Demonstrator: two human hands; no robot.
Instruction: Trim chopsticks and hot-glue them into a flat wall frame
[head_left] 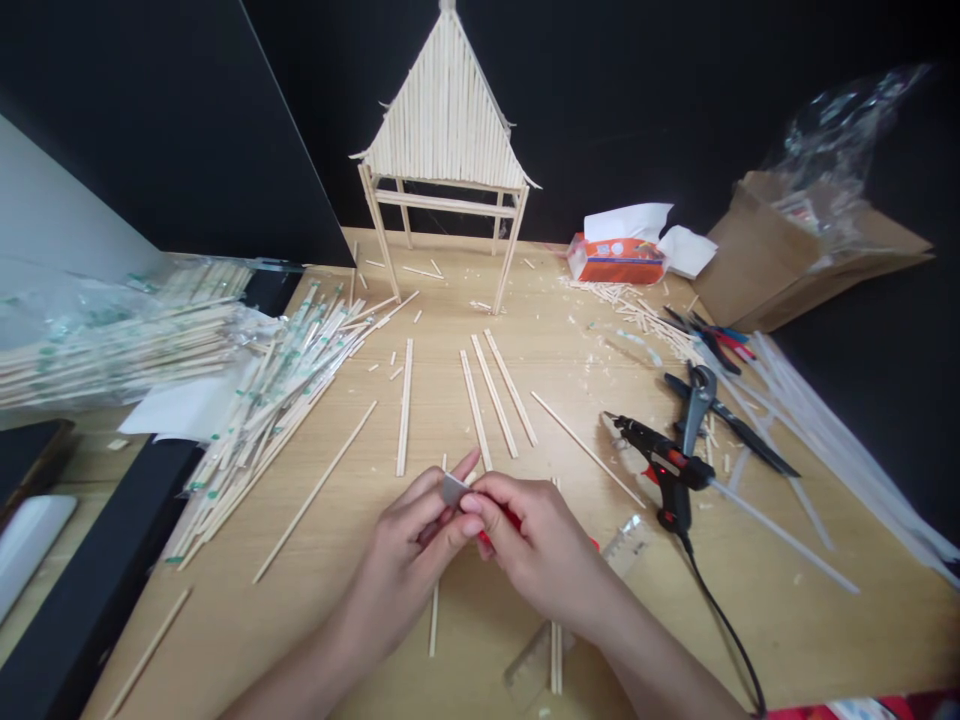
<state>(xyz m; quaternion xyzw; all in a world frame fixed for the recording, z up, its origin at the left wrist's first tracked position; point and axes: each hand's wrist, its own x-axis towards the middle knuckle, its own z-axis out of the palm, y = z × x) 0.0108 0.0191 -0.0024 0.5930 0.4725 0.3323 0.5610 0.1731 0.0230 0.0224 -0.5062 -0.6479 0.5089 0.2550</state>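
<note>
My right hand [536, 535] is closed around a red-handled utility knife, most of it hidden by the fingers. Its grey blade [454, 490] points up and left toward my left hand [420, 530]. Thumb and fingers of the left hand are pinched together close to the blade; what they grip is mostly covered, though a pale sliver shows there. Both thumbs nearly meet. Beneath the hands runs a thin wooden stick [434, 620], partly hidden. Paired sticks [556, 660] lie across a clear ruler [529, 665] under my right forearm. Several cut sticks [495, 395] lie just beyond the hands.
A stick-built house model [450, 110] stands at the back. Bundled wrapped sticks [262, 400] spread over the left. On the right are a hot glue gun [664, 465] with its cord, pliers [720, 345], glue sticks [840, 440], a tissue pack [619, 260] and a paper bag [772, 250].
</note>
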